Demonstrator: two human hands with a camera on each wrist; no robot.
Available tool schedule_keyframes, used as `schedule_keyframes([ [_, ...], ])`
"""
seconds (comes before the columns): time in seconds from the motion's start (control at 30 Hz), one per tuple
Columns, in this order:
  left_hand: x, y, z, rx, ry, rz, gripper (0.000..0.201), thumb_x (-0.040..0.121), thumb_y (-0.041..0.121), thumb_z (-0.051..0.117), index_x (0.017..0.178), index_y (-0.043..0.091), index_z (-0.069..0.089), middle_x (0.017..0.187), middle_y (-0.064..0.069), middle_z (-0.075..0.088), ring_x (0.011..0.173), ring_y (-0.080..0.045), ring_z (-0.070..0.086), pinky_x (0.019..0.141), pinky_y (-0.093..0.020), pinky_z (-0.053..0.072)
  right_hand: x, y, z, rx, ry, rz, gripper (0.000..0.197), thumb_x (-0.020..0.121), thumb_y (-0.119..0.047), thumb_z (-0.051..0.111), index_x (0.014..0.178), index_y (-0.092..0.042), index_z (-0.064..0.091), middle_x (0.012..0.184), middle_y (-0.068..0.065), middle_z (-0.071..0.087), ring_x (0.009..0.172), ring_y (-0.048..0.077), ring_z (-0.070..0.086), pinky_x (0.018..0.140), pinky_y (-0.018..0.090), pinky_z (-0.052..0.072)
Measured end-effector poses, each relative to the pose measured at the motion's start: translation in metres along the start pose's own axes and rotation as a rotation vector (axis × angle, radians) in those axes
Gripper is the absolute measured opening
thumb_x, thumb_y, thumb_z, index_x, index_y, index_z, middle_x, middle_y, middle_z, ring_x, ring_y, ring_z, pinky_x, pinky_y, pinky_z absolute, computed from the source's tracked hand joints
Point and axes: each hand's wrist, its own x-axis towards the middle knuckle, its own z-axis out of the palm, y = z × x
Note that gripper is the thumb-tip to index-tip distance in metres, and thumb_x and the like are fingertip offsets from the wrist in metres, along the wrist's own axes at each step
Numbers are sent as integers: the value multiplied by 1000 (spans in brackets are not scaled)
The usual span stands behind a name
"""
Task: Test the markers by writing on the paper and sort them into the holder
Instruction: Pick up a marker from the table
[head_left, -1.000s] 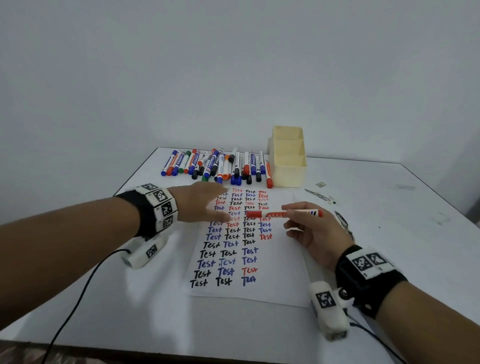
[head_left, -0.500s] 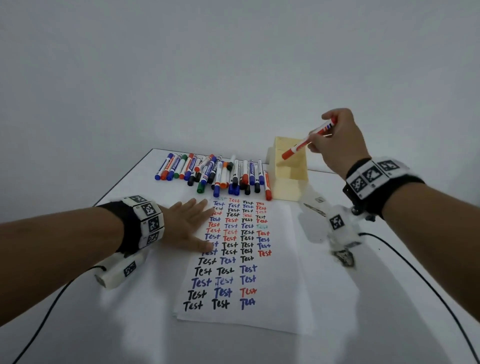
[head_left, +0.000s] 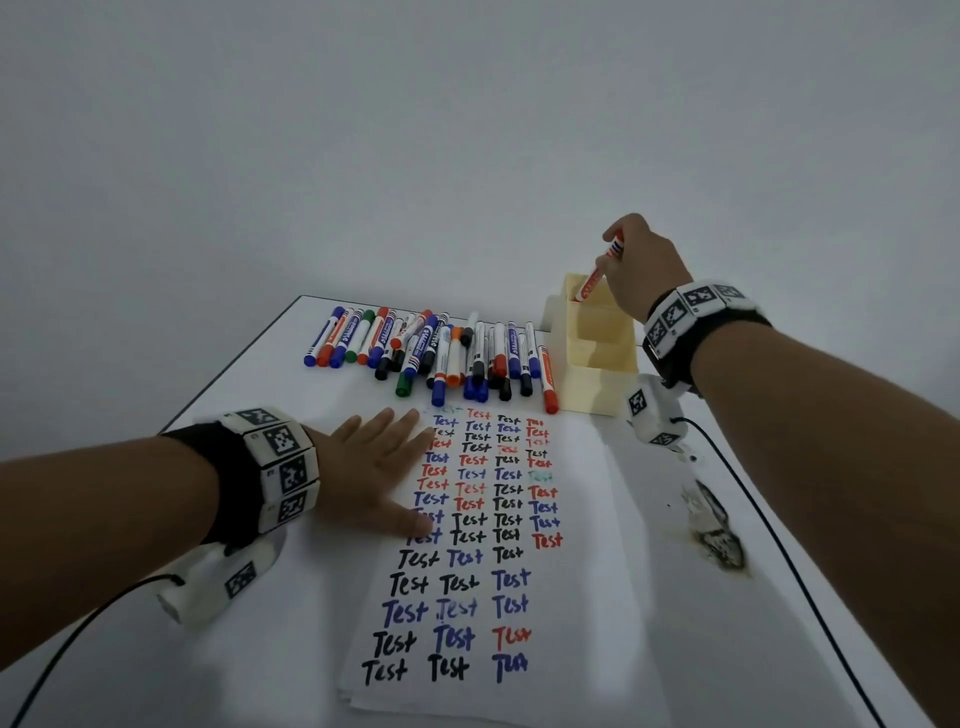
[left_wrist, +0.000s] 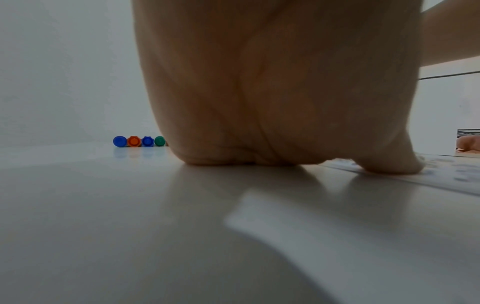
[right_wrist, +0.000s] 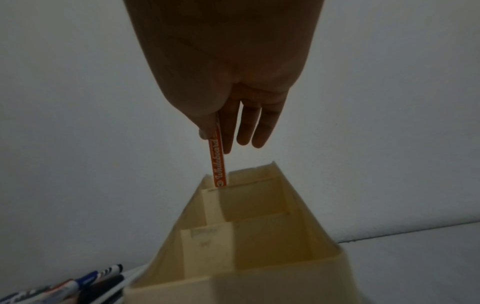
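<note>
On white table (head_left: 249, 675) before bare grey wall (head_left: 415, 130), paper (head_left: 582, 597) and markers (head_left: 441, 353)

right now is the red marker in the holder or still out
Partly in: the right hand still pinches the red marker, whose lower end dips below the rim of the holder's rearmost compartment.

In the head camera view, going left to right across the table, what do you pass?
Left hand flat on the paper's edge → paper → holder → right hand lowering a red marker into it.
</note>
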Motion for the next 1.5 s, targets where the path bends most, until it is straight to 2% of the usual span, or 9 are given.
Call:
schedule_keyframes([
  [0.2,0,1,-1,-3,-8,-3,115,76,91,30,152,28,-30,159,1,-37,148,-22,-29,121,-46,-11,8,4,21,-108,-148,24,43,108,-23,47,151,-16,41,138,16,59,119,35,60,94,39,47],
  [0.37,0,1,-1,-3,-12,-8,116,74,92,29,151,30,-30,159,2,-37,148,-22,-30,120,-46,-12,9,6,40,-105,-217,81,58,106,-21,47,160,-19,25,133,14,60,115,35,60,90,40,47],
  [0.7,-2,2,-3,-10,-13,-13,112,78,90,32,152,32,-29,159,3,-37,147,-21,-31,119,-44,-14,-3,0,39,-320,-82,-36,54,102,-37,56,152,-24,41,147,9,53,139,36,40,106,54,38],
  [0.9,-3,1,-1,-12,-1,-12,114,75,92,31,152,32,-29,159,3,-36,148,-21,-29,119,-45,-13,-36,-31,48,-276,-274,-424,34,105,-32,53,138,-24,59,130,3,66,120,23,59,105,42,48],
  [1.0,-2,1,-1,-11,5,-11,114,74,92,30,152,33,-28,159,4,-36,148,-21,-28,119,-44,-12,-48,-43,68,-212,-475,-354,39,108,-34,49,144,-20,56,140,4,63,118,20,61,102,33,45],
  [1.13,2,-1,1,-8,10,-10,116,72,94,29,151,34,-29,159,4,-36,148,-21,-28,119,-45,-12,-47,-49,92,-260,-490,-249,41,110,-31,43,145,-15,57,152,6,53,136,23,50,110,31,37],
  [1.27,5,-4,2,-7,12,-2,117,71,95,29,151,34,-29,159,3,-36,148,-22,-29,121,-47,-11,-40,-44,109,-304,-480,-207,34,108,-21,46,134,-11,65,133,10,66,121,26,62,93,29,46],
  [1.4,5,-5,2,-6,9,4,115,73,94,30,151,34,-28,159,3,-36,147,-22,-30,121,-47,-11,-33,-46,117,-244,-478,-118,31,108,-17,42,111,-6,71,117,8,71,113,28,66,92,34,51],
  [1.5,5,-4,2,-2,11,3,115,73,94,30,151,34,-29,159,3,-37,147,-23,-30,121,-47,-12,-30,-47,118,-324,-470,-150,33,107,-24,46,117,-12,75,121,6,72,110,25,67,96,35,53],
])
